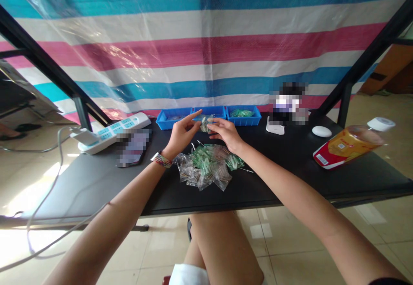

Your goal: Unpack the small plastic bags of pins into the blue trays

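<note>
My left hand (183, 135) and my right hand (226, 134) meet above the black table. Between their fingertips is a small clear plastic bag (205, 125) with pale pieces in it. The left index finger points outward while the thumb presses at the bag; the right fingers pinch its other side. Just below lies a pile of small clear bags (201, 175) mixed with green plastic pieces (206, 158) and a few thin metal pins. Behind my hands stand a left blue bin (166, 125), a middle blue bin (214, 109), partly hidden, and a right blue bin (248, 121) holding green pieces.
A white power strip (121, 128) with a plugged-in charger (85, 137) and a phone (137, 147) lie left. On the right are a white case (275, 126), a white oval object (322, 131) and a tilted drink bottle (348, 145). A striped sheet (206, 52) hangs behind.
</note>
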The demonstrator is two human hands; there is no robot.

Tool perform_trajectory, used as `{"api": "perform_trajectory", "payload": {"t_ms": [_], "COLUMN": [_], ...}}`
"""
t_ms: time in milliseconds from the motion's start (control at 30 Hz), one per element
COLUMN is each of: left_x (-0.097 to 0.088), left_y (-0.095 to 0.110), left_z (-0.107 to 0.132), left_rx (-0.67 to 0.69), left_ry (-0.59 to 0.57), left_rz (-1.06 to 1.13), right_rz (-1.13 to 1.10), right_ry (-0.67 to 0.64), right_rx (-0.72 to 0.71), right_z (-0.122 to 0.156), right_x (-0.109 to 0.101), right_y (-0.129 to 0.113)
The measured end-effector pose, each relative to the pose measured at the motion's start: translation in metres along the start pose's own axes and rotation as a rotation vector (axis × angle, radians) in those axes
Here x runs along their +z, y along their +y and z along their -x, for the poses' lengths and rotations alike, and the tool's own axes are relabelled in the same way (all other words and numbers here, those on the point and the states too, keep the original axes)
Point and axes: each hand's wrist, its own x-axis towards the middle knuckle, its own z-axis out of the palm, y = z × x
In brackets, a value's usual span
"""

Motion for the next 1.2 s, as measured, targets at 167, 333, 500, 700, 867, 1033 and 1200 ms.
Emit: {"api": "perform_trajectory", "payload": {"t_ms": [167, 333, 500, 700, 867, 1033, 1200], "left_x": [-0.004, -0.012, -0.011, -0.007, -0.004, -0.001, 0.001], "left_y": [0.007, 0.002, 0.008, 0.008, -0.002, -0.001, -0.003], "left_z": [0.003, 0.0, -0.003, -0.001, 0.0, -0.001, 0.0], "left_rx": [0.007, 0.061, 0.271, 0.218, 0.074, -0.011, -0.051], "left_ry": [-0.08, -0.095, -0.021, -0.021, -0.042, -0.067, -0.094], "left_rz": [-0.004, -0.041, -0.243, -0.333, -0.187, -0.012, 0.072], "right_rz": [-0.05, -0.145, -0.271, -0.215, 0.139, 0.238, 0.424], "right_ry": [0.014, 0.036, 0.025, -0.009, -0.003, -0.023, 0.046], "right_rx": [0.016, 0.04, 0.11, 0.155, -0.016, -0.15, -0.333], "right_z": [-0.002, -0.004, -0.002, 0.0, 0.001, 0.0, -0.005], "right_x": [0.0, -0.003, -0.001, 0.0, -0.002, -0.001, -0.011], "right_y": [0.003, -0.002, -0.007, -0.009, -0.005, 0.001, -0.011]}}
